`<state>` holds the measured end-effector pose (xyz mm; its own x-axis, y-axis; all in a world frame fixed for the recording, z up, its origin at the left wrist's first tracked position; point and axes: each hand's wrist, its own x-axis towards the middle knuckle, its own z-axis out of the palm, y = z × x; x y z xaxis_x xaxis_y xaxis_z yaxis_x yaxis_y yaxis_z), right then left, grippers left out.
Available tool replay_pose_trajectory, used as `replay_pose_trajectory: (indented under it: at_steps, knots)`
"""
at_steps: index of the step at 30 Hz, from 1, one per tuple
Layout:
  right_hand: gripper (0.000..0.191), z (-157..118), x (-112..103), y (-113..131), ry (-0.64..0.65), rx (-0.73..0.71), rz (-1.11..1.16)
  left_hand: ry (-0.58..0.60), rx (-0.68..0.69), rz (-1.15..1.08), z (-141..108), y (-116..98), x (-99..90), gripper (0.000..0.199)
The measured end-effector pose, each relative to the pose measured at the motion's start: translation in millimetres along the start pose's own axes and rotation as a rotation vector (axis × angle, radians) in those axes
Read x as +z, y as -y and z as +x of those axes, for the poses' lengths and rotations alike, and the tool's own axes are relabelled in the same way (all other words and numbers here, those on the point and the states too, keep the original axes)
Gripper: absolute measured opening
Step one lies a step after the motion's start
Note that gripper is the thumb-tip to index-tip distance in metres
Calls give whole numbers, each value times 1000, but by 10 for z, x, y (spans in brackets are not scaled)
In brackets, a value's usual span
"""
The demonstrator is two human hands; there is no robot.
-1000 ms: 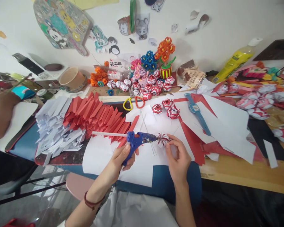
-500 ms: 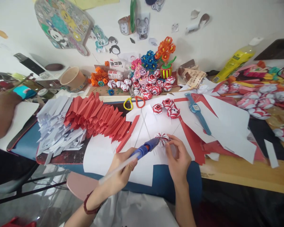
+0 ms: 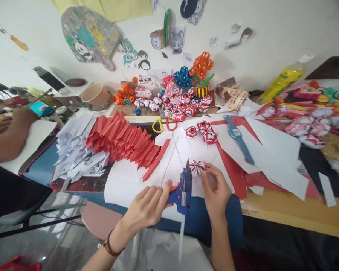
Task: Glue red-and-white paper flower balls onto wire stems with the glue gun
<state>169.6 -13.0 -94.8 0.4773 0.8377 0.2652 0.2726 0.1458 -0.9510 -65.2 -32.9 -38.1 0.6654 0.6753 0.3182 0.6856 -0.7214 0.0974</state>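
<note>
My left hand [image 3: 149, 205] is closed around the handle of a blue hot glue gun [image 3: 183, 192], whose nozzle points up and away from me; a translucent glue stick [image 3: 182, 233] sticks out of its back end. My right hand [image 3: 217, 186] pinches the right side of a red-and-white folded paper flower [image 3: 197, 168], its striped pleats facing up. The nozzle is just left of the flower. Beyond them, three finished-looking paper flowers [image 3: 205, 131] sit on the white paper [image 3: 130, 184]. Thin wires [image 3: 169, 160] lie to the left of the flower.
Piles of red paper strips [image 3: 124, 141] and white paper strips [image 3: 79, 145] lie left. Scissors [image 3: 165, 124] rest behind, before more paper flowers [image 3: 183, 105]. A blue watch [image 3: 238, 137] lies right, near a yellow bottle [image 3: 284, 81]. Another person's arm [image 3: 12, 135] is at far left.
My left hand has swung the glue gun from slanting over the flower to nearly upright, its nozzle now off the flower's left side. My right hand keeps its pinch. The view has shifted slightly.
</note>
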Motion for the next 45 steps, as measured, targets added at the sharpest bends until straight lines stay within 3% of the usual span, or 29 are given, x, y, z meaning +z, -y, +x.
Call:
replay_pose_trajectory:
  at_steps: [3,6,10,13,17,23,27,32,36,39,45]
  knots:
    - [16,3,3,-18,-39,-3,23,-40,-42,173,-150,65,25,44]
    - [17,11,-25,-33,-73,-14,9,-165,-141,242,-236,143,9,49]
    - [19,26,-96,-69,-108,-30,1,-362,-268,110,-350,205,-27,46]
    - [20,28,-119,-97,-118,-26,27,-432,-339,-60,-432,196,-25,42]
    - [19,15,-106,-109,-148,-26,32,-366,-374,-145,-349,151,28,39]
    - [21,9,-165,-138,-240,-32,15,-189,-361,-133,165,119,186,36]
    - [21,20,-220,-166,-258,-14,25,-182,-376,-217,302,141,273,36]
    - [23,17,-234,-186,-245,-24,-3,-362,-375,-228,-22,180,240,39]
    - [25,15,-228,-208,-245,-63,-34,-533,-560,-101,-447,154,231,41]
    - [27,17,-219,-226,-258,-83,-60,-558,-654,-40,-676,126,255,40]
    - [31,11,-209,-243,-263,-84,-59,-538,-594,9,-737,126,269,42]
